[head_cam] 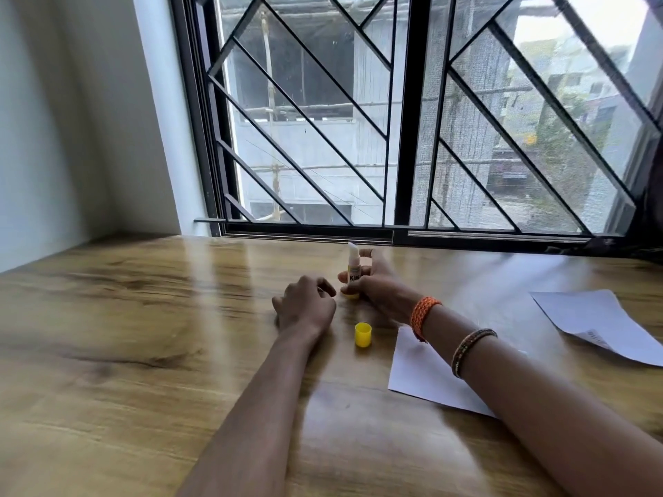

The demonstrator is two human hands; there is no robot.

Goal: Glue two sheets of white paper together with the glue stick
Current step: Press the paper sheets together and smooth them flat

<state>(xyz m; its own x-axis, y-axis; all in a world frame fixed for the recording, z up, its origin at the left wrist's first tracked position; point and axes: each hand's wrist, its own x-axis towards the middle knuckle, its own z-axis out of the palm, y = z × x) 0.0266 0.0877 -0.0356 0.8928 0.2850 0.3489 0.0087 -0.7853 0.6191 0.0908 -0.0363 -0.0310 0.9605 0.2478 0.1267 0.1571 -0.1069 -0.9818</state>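
Yellow cap [363, 334] off; right hand [376, 281] grips upright glue stick [353, 267]

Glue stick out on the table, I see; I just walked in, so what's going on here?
A person sits at a wooden table by a window. Their right hand holds the glue stick upright, uncapped, with white glue showing on top. The left hand rests beside it, holding nothing. The yellow cap stands nearby. Two white sheets lie apart, one under the right forearm, one farther right. Nothing looks glued yet.
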